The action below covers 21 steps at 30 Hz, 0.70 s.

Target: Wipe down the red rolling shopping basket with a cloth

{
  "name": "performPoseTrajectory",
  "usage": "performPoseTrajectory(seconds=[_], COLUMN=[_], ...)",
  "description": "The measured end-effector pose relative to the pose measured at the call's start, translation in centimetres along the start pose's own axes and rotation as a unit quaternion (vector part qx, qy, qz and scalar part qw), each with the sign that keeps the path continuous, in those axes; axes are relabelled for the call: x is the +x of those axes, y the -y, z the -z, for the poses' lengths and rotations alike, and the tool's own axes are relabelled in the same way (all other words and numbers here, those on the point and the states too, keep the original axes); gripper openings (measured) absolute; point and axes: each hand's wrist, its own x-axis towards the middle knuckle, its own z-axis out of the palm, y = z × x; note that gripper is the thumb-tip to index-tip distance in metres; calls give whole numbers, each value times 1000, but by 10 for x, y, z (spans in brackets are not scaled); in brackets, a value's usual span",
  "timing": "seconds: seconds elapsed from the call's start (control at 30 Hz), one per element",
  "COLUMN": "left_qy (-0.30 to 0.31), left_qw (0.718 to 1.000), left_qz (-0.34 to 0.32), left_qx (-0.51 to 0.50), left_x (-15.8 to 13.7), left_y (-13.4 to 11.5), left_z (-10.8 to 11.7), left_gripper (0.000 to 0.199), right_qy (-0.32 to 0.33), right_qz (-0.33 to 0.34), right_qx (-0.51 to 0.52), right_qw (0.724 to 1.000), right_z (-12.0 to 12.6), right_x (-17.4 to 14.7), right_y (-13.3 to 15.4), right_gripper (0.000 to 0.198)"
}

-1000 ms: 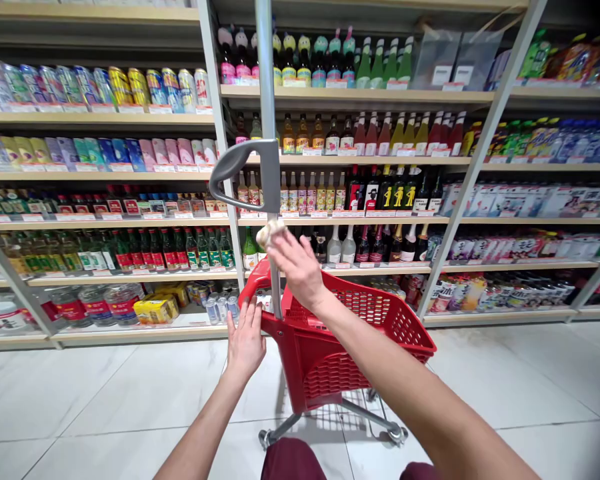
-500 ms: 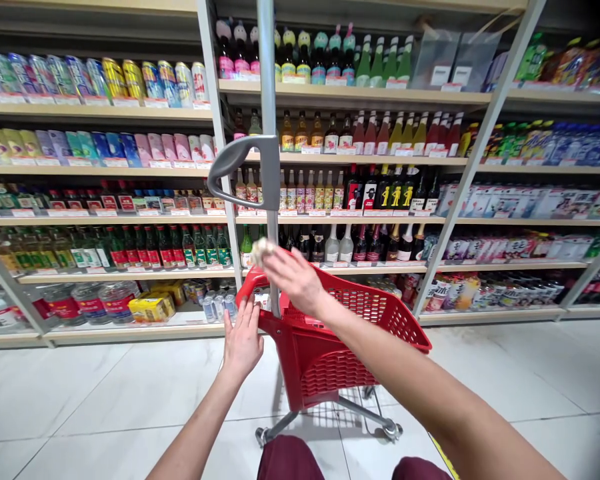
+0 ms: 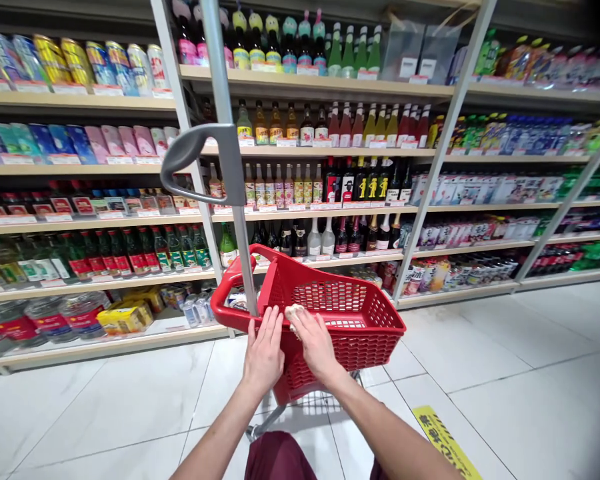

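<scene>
A red plastic shopping cart [image 3: 350, 350] stands in front of me, its basket pointing right. My left hand [image 3: 265, 353] lies with fingers stretched out on the cart's near rim, close to the foot of the metal pole [image 3: 225, 87]. Beside it, my right hand [image 3: 317, 347] presses a crumpled pale cloth [image 3: 295, 312] against the same rim. Most of the cloth is hidden under the fingers. Left of both hands curves the cart's red push handle [image 3: 224, 297]. A grey loop handle [image 3: 197, 163] is fixed higher on the pole.
Behind the cart run store shelves [image 3: 310, 152] filled with bottles, cans and cartons. Yellow boxes [image 3: 125, 317] sit on the bottom shelf at left. White tiles [image 3: 105, 413] cover the floor, with a yellow floor sticker [image 3: 445, 440] at lower right.
My right hand has come down with the cloth from the cart's push handle to the near rim. My left hand has shifted right along the rim. The view has turned right.
</scene>
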Motion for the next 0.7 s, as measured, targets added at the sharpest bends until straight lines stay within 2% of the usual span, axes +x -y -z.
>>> performPoseTrajectory(seconds=[0.1, 0.17, 0.2, 0.3, 0.37, 0.43, 0.5, 0.57, 0.6, 0.7], left_qy=[46, 68, 78, 97, 101, 102, 99, 103, 110, 139], left_qw=[999, 997, 997, 995, 994, 994, 995, 994, 993, 990], left_qz=[17, 20, 17, 15, 11, 0, 5, 9, 6, -2], left_qx=[13, 20, 23, 32, 35, 33, 33, 32, 30, 26], left_x=[3, 8, 11, 18, 20, 20, 19, 19, 20, 20], left_y=[-12, -18, -22, -30, -31, -30, -32, -40, -46, -62], left_z=[-14, -20, -23, -27, -28, -28, -30, -34, -36, -42], left_gripper=[63, 62, 61, 60, 60, 60, 59, 60, 61, 64], right_qy=[1, -6, -10, -20, -19, -17, -28, -35, -33, -22], right_qz=[-115, -151, -138, -39, -14, -65, -158, -206, -196, -94], right_qx=[-51, -60, -51, -9, -7, -33, -69, -83, -76, -35], right_qw=[992, 987, 989, 999, 1000, 997, 985, 975, 977, 995], right_z=[4, 4, 2, -5, -2, 7, 16, 18, 16, 4], right_x=[-22, -26, -25, -19, -23, -35, -49, -56, -55, -51], right_y=[-37, -42, -37, -19, -24, -47, -73, -82, -79, -57], right_gripper=[48, 47, 46, 46, 50, 56, 58, 55, 54, 53])
